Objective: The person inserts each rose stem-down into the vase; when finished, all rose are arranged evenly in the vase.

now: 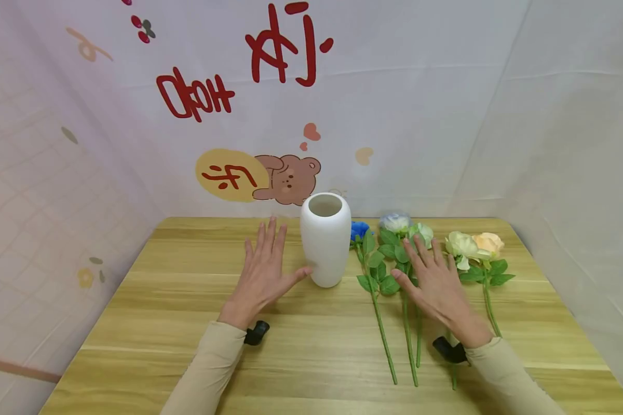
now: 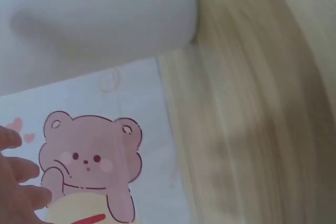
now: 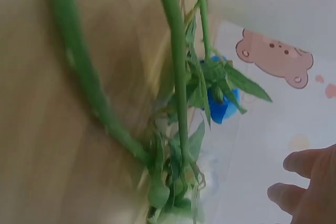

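A tall white vase (image 1: 326,248) stands upright near the back middle of the table. Just left of it my left hand (image 1: 265,271) is spread with straight fingers, the thumb tip right at the vase's side. My right hand (image 1: 438,285) spreads palm down over the flowers, fingers extended, gripping nothing. Under and around it lie long-stemmed artificial roses: a blue rose (image 1: 360,230), a pale blue rose (image 1: 394,222), a pale green rose (image 1: 422,233), a cream rose (image 1: 461,245) and a peach rose (image 1: 488,244). The right hand covers part of their leaves and stems.
The wooden table (image 1: 150,300) ends at the back against a white cloth (image 1: 420,104) printed with red characters and a bear (image 1: 292,180). Green stems (image 1: 384,340) point toward the table's front. Black wrist mounts (image 1: 256,333) sit on both wrists.
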Demonstrator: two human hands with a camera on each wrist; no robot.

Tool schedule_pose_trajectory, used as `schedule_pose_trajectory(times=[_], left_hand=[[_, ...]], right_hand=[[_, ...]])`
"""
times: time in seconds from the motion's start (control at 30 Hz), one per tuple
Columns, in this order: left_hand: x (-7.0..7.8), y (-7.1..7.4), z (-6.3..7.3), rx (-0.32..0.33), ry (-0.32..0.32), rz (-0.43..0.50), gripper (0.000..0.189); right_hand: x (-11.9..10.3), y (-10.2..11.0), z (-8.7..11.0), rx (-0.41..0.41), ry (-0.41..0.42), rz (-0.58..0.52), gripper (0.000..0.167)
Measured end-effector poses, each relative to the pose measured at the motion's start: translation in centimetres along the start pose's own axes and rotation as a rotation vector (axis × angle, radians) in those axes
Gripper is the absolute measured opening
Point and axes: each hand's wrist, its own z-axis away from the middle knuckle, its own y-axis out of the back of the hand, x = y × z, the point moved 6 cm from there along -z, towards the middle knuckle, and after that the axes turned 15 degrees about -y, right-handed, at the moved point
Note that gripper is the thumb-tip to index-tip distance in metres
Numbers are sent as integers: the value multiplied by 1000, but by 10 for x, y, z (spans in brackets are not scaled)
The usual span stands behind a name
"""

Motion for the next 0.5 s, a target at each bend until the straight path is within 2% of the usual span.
schedule_pose_trajectory(times=[0.2, 0.33, 0.5], left_hand=[[10, 13, -12, 106, -48, 109, 114], [16, 22, -21, 168, -70, 226, 111], [20, 30, -32, 240, -62, 389, 108]], right_hand=[[-6, -6, 8, -35, 14, -65, 78], [-12, -8, 13, -51, 37, -110, 76], [-18, -8, 20, -80, 51, -196, 72]])
